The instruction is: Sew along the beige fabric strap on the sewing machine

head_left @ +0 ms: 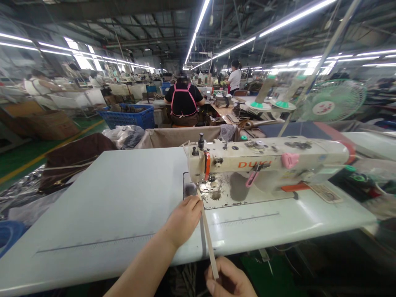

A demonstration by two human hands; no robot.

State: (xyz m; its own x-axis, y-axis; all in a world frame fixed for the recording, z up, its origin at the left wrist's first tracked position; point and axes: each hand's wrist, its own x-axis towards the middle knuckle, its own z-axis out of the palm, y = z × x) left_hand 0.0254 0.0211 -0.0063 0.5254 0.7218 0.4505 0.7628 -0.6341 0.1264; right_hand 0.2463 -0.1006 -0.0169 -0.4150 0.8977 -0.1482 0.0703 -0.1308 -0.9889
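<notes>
A narrow beige strap [208,235] runs from the needle area of the white sewing machine [266,163] back over the table edge toward me. My left hand [185,218] rests on the white table [108,198] just in front of the presser foot, fingers curled and pressing the strap's far end near the needle plate [213,192]. My right hand [230,280] is below the table's front edge, pinching the strap's near end between thumb and fingers. The strap is pulled straight between both hands.
A green fan [331,101] and thread cones stand behind the machine at right. A brown fabric bin [182,136] and a blue crate [130,115] lie beyond the table. A person in a pink apron [184,101] sits with their back to me; others work farther off.
</notes>
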